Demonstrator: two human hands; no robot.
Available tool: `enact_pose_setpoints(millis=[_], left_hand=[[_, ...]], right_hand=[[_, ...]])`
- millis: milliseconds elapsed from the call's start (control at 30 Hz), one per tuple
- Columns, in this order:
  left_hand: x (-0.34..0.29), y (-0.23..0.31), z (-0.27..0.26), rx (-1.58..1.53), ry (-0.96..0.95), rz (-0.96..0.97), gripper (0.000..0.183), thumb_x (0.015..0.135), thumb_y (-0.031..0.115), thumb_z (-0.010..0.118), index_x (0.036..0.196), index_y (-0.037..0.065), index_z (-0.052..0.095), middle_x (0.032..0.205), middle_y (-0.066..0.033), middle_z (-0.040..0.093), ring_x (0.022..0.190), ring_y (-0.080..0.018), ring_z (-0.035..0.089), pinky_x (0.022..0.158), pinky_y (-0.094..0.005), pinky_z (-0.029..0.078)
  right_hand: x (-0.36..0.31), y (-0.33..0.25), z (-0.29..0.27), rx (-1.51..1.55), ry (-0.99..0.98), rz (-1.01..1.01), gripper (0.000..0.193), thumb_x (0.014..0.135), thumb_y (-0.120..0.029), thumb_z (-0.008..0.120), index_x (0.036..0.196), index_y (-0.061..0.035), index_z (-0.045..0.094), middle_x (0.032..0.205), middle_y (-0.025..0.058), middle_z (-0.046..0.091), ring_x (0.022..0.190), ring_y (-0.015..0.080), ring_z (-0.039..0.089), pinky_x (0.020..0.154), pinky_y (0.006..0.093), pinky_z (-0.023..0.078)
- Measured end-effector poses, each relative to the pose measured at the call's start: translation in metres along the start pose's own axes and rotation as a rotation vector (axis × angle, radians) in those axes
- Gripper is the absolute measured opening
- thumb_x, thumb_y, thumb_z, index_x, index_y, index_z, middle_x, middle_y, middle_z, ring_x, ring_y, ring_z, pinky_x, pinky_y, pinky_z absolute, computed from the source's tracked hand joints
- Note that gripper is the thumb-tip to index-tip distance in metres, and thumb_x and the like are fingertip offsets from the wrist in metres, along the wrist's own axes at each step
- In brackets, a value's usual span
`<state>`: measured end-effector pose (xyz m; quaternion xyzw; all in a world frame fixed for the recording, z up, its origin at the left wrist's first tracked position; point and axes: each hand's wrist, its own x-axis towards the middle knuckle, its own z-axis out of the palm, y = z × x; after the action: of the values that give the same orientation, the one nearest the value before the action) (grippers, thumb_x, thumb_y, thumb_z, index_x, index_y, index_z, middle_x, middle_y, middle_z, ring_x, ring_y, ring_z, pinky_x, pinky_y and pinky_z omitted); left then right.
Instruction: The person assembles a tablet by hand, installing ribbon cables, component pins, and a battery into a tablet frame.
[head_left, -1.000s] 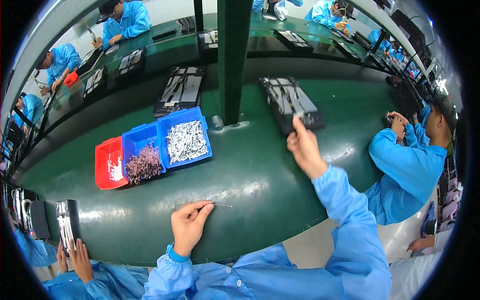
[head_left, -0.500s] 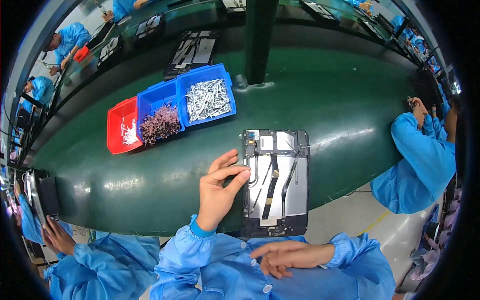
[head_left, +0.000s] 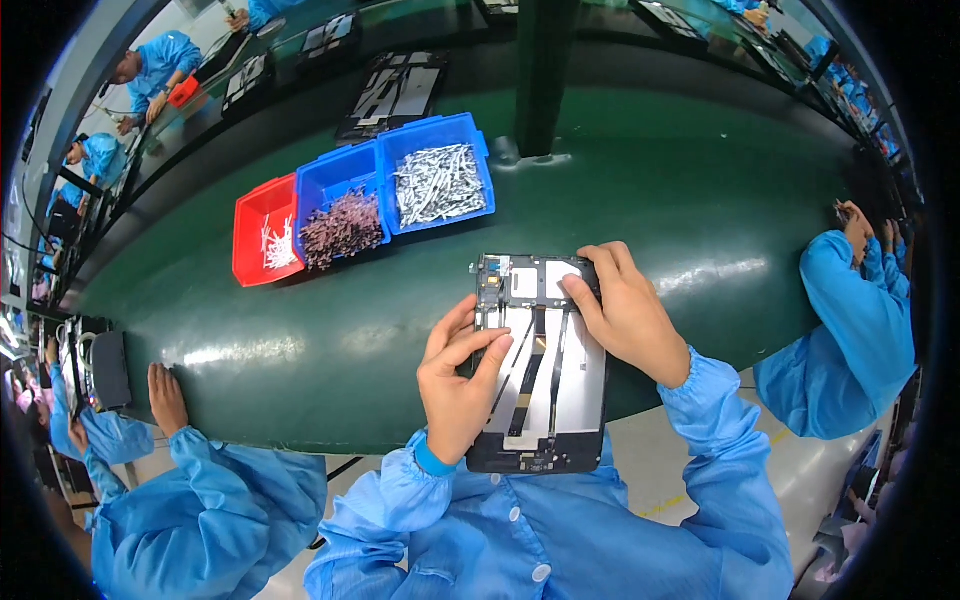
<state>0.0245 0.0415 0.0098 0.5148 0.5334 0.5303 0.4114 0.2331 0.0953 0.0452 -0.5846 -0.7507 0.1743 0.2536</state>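
An opened tablet [head_left: 583, 395] lies on the green table before me, its black frame, silver panels and dark ribbon cables exposed. My right hand [head_left: 632, 318] grips its far right corner, thumb on the inner face and fingers around the edge. Over the tablet's left side, my left hand [head_left: 458, 385] is closed in a pinch, thumb and forefinger tips together. Whatever may be between those tips is too small to make out. The other fingers of that hand curl beside the left edge.
Beyond the tablet, a red bin [head_left: 250, 238] holds white strips. A blue bin [head_left: 325, 172] has brownish-pink pieces; another blue bin [head_left: 432, 131] has silvery pieces. A dark post [head_left: 540, 90] rises behind. Co-workers in blue sit left [head_left: 220, 500] and right [head_left: 850, 330].
My right hand has come up from my lap and taken hold of the tablet's far right corner. The tablet has shifted slightly left. My left hand stays pinched, now further over the tablet.
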Motion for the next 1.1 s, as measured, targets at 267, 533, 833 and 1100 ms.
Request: enact_pose_setpoints(millis=[267,533,833,1100], left_hand=[[-0.025,0.008,-0.037,0.111,0.0,-0.003,0.016,0.082,-0.001,0.075,0.097,0.001,0.076,0.129,-0.0172,0.057,0.115,-0.0259,0.059,0.096,-0.035,0.049],[-0.006,0.014,-0.053,0.029,-0.009,0.097,0.016,0.08,-0.005,0.074,0.095,0.001,0.076,0.095,-0.0068,0.062,0.086,-0.015,0.061,0.076,-0.0259,0.05],[-0.005,0.019,-0.061,0.21,-0.046,0.23,0.018,0.077,-0.01,0.074,0.092,0.0,0.074,0.096,-0.0088,0.062,0.086,-0.0164,0.061,0.075,-0.0268,0.05],[0.01,0.006,-0.071,0.164,-0.107,-0.137,0.028,0.086,-0.001,0.072,0.113,-0.001,0.068,0.094,-0.0069,0.065,0.073,-0.0085,0.062,0.059,-0.0221,0.05]], right_hand=[[-0.003,-0.014,0.006,0.039,-0.074,-0.156,0.034,0.095,-0.025,0.061,0.114,0.0033,0.058,0.11,0.0188,0.056,0.079,0.0367,0.066,0.065,0.0442,0.055],[-0.017,-0.071,0.012,0.379,-0.198,-0.312,0.033,0.083,-0.022,0.076,0.109,-0.0046,0.065,0.09,0.008,0.064,0.059,0.0224,0.064,0.051,0.0324,0.05],[-0.019,-0.071,0.041,0.557,-0.024,-0.361,0.015,0.079,0.0,0.074,0.094,-0.0013,0.07,0.08,0.006,0.064,0.052,0.0083,0.054,0.044,0.0245,0.042],[-0.005,-0.059,0.054,0.403,-0.12,-0.33,0.009,0.08,-0.002,0.07,0.088,-0.0015,0.067,0.079,0.0081,0.06,0.058,0.0182,0.06,0.052,0.0314,0.049]])
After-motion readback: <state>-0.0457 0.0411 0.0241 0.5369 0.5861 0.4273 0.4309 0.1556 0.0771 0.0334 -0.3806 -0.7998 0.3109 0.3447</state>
